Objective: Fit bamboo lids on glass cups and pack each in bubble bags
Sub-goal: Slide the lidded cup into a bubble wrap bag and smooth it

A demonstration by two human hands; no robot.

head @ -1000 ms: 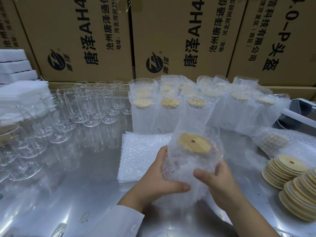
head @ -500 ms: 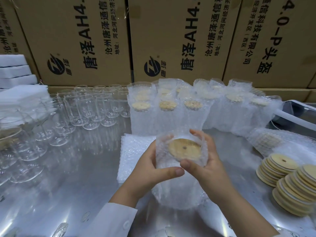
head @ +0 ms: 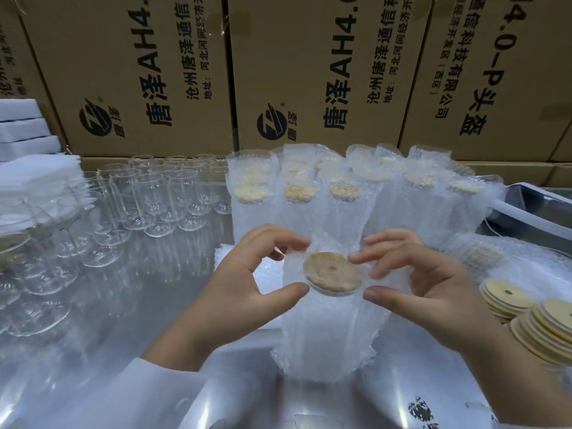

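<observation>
A glass cup with a bamboo lid (head: 332, 274) stands in a bubble bag (head: 325, 332) on the metal table, centre front. The bag's top flap lies folded over the lid, which shows through the bubbles. My left hand (head: 247, 277) curls round the bag's upper left, thumb and fingertips on the wrap. My right hand (head: 418, 283) does the same on the upper right, with its fingertips over the lid's edge. Loose bamboo lids (head: 526, 317) lie stacked at the right.
Several empty glass cups (head: 154, 196) stand at the back left, with packed cups in bubble bags (head: 343, 193) behind my hands. One bagged cup (head: 483, 258) lies on its side at the right. Flat bubble bags (head: 269, 274), white foam sheets (head: 31, 181) and cardboard boxes (head: 309, 72) surround the table (head: 123, 351).
Both hands moved up from the bag's sides to its top. The open mouth of the bag now lies closed over the lid.
</observation>
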